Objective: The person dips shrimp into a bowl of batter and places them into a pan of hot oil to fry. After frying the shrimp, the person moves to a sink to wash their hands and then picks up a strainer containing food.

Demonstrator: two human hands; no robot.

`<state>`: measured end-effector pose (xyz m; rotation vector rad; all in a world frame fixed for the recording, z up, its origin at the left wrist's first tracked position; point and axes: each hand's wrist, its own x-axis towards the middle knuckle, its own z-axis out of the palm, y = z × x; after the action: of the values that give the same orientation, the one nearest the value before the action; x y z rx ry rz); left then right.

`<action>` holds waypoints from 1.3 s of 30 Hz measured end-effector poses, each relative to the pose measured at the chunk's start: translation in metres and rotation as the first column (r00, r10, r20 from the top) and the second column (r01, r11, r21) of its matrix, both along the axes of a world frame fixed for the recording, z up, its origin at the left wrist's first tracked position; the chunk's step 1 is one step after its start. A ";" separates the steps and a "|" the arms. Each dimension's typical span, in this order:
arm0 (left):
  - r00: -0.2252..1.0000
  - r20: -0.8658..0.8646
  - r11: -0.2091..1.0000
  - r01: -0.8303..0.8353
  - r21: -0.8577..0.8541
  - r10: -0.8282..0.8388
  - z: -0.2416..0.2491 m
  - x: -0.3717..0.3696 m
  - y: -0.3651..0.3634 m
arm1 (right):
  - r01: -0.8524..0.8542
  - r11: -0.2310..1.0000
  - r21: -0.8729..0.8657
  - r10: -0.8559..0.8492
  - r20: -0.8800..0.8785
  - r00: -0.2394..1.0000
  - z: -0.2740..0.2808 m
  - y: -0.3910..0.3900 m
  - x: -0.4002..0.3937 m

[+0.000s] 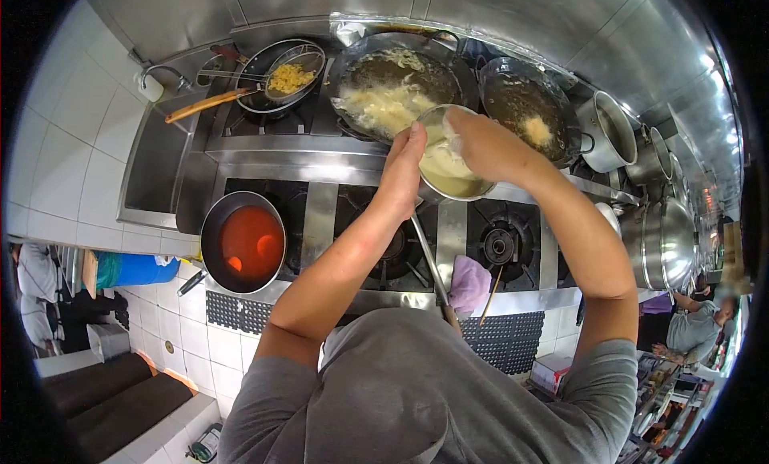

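Note:
My left hand (404, 169) grips the left rim of a metal bowl (455, 193), which is tilted beside the middle wok. Pale yellow batter (447, 161) lies inside the bowl. The fingers of my right hand (485, 147) reach into the bowl at the batter; the fingertips are hidden. Pale frying pieces (384, 107) float in bubbling oil in the middle wok (340, 67). In the right wok (513, 70), one golden piece (537, 131) floats in dark oil.
A strainer of yellow bits (290, 78) rests on a back-left wok. Front left is a pan of red sauce (250, 241). A purple cloth (469, 284) and a long-handled tool (434, 264) lie at the front. Pots (606, 131) stand right; another person (695, 328) is far right.

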<state>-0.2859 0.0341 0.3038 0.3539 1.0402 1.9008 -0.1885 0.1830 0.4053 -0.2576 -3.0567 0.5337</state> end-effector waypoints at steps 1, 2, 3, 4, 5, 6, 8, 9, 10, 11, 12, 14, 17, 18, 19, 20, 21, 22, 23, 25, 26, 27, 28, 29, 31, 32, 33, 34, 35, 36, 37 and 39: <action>1.000 -0.002 1.000 -0.002 0.000 0.002 -0.001 0.000 0.001 | -0.046 0.999 -0.019 0.043 -0.132 0.990 -0.013 0.004 0.000; 1.000 -0.007 1.000 -0.014 -0.003 0.014 -0.002 0.001 0.001 | -0.047 0.999 -0.021 0.044 -0.134 0.990 -0.018 0.004 -0.001; 1.000 -0.013 1.000 -0.027 -0.005 0.027 -0.003 0.002 0.001 | 0.013 0.998 -0.062 -0.017 -0.050 0.999 -0.023 0.003 -0.003; 0.999 -0.016 1.000 -0.028 -0.005 0.028 -0.003 0.004 0.000 | 0.077 0.992 -0.096 -0.074 0.035 0.997 -0.027 0.002 -0.005; 0.999 -0.004 0.999 -0.039 -0.018 0.039 -0.002 0.005 -0.002 | 0.077 0.992 -0.096 -0.074 0.032 0.997 -0.033 0.001 -0.006; 0.999 0.007 0.998 -0.050 -0.031 0.050 0.000 0.007 -0.003 | 0.117 0.988 -0.099 -0.114 0.038 0.993 -0.040 -0.001 -0.007; 0.998 -0.017 0.998 -0.059 -0.025 0.058 -0.005 0.007 -0.002 | 0.159 0.982 -0.101 -0.155 0.041 0.987 -0.050 -0.007 -0.009; 0.997 -0.037 0.997 -0.069 -0.020 0.068 -0.009 0.007 -0.001 | 0.200 0.975 -0.098 -0.200 0.012 0.980 -0.054 -0.012 -0.012; 0.997 -0.039 0.998 -0.067 -0.018 0.066 -0.012 0.006 -0.001 | 0.241 0.966 -0.096 -0.244 -0.017 0.970 -0.057 -0.016 -0.013; 0.995 -0.076 0.997 -0.064 -0.036 0.061 -0.015 0.006 0.000 | 0.245 0.965 -0.094 -0.248 -0.020 0.968 -0.056 -0.021 -0.014; 0.992 -0.113 0.997 -0.061 -0.052 0.055 -0.017 0.006 0.001 | 0.262 0.963 -0.066 -0.263 0.005 0.965 -0.054 -0.026 -0.014; 0.996 -0.087 0.999 -0.040 -0.032 0.037 -0.019 0.007 0.002 | 0.297 0.955 -0.008 -0.297 0.050 0.954 -0.042 -0.034 -0.016; 0.998 -0.049 0.999 -0.030 -0.040 0.028 -0.017 0.005 0.000 | 0.209 0.978 -0.009 -0.209 -0.043 0.977 -0.055 -0.022 -0.019; 0.999 -0.018 0.999 -0.027 -0.020 0.027 -0.016 0.005 0.000 | 0.205 0.979 -0.010 -0.205 -0.042 0.978 -0.042 -0.025 -0.019; 1.000 0.014 1.000 -0.025 -0.001 0.025 -0.015 0.004 -0.001 | 0.177 0.984 0.015 -0.176 -0.059 0.983 -0.027 -0.026 -0.017; 0.999 0.016 1.000 -0.028 -0.002 0.028 -0.012 0.003 -0.003 | 0.151 0.988 0.039 -0.148 -0.075 0.986 -0.008 -0.028 -0.015; 0.999 0.040 1.000 -0.020 -0.002 0.020 -0.009 0.001 -0.003 | 0.149 0.988 0.040 -0.146 -0.074 0.987 0.006 -0.026 -0.013; 0.998 0.064 1.000 -0.010 -0.002 0.010 -0.005 0.000 -0.004 | 0.105 0.994 0.039 -0.100 -0.115 0.988 0.020 -0.021 -0.012; 0.998 0.065 1.000 -0.010 -0.002 0.010 -0.002 -0.002 -0.004 | 0.062 0.997 0.041 -0.055 -0.156 0.986 0.035 -0.016 -0.012; 0.998 0.069 1.000 -0.001 -0.029 0.003 0.003 -0.005 -0.003 | 0.041 0.997 0.059 -0.031 -0.164 0.986 0.071 -0.008 -0.011; 0.998 0.067 1.000 0.001 -0.026 0.001 0.005 -0.007 -0.002 | 0.020 0.997 0.076 -0.006 -0.173 0.985 0.088 -0.006 -0.011; 0.997 0.074 0.999 0.002 -0.048 0.001 0.008 -0.009 -0.002 | 0.023 0.997 0.079 -0.008 -0.177 0.984 0.104 -0.005 -0.011; 0.997 0.080 0.998 0.004 -0.069 0.002 0.010 -0.012 -0.001 | 0.023 0.996 0.087 -0.008 -0.167 0.986 0.119 -0.004 -0.011; 0.997 0.075 0.998 0.006 -0.065 -0.001 0.009 -0.015 0.001 | 0.024 0.995 0.095 -0.009 -0.157 0.988 0.131 -0.003 -0.012; 0.998 0.066 1.000 0.016 0.015 -0.017 0.003 -0.021 0.007 | 0.002 0.995 0.099 0.020 -0.216 0.976 0.144 0.003 -0.016; 0.998 0.057 1.000 0.016 0.024 -0.017 0.004 -0.025 0.011 | 0.022 0.998 0.064 -0.006 -0.242 0.970 0.150 0.006 -0.019; 0.997 0.080 0.998 0.018 0.060 -0.023 0.004 -0.027 0.013 | 0.040 0.999 0.025 -0.032 -0.265 0.964 0.154 0.007 -0.022; 0.994 0.103 0.995 0.021 0.095 -0.030 0.003 -0.028 0.014 | 0.038 0.996 0.081 -0.014 -0.276 0.961 0.152 0.010 -0.025; 0.995 0.095 0.995 0.023 0.101 -0.032 0.003 -0.029 0.016 | 0.040 0.995 0.087 -0.013 -0.284 0.959 0.147 0.014 -0.028; 0.993 0.115 0.996 0.007 0.089 -0.018 0.003 -0.030 0.018 | -0.017 0.993 0.119 0.049 -0.274 0.960 0.139 0.019 -0.033; 0.991 0.137 0.997 -0.007 0.076 -0.003 0.004 -0.031 0.020 | -0.073 0.986 0.150 0.110 -0.261 0.959 0.132 0.025 -0.037; 0.988 0.150 0.996 -0.030 0.084 0.017 0.009 -0.031 0.022 | -0.052 0.988 0.144 0.093 -0.290 0.953 0.130 0.025 -0.045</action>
<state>-0.3170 0.0558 0.3124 0.2445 0.8686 1.9655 -0.2335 0.2078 0.5352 -0.0541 -2.8007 0.3308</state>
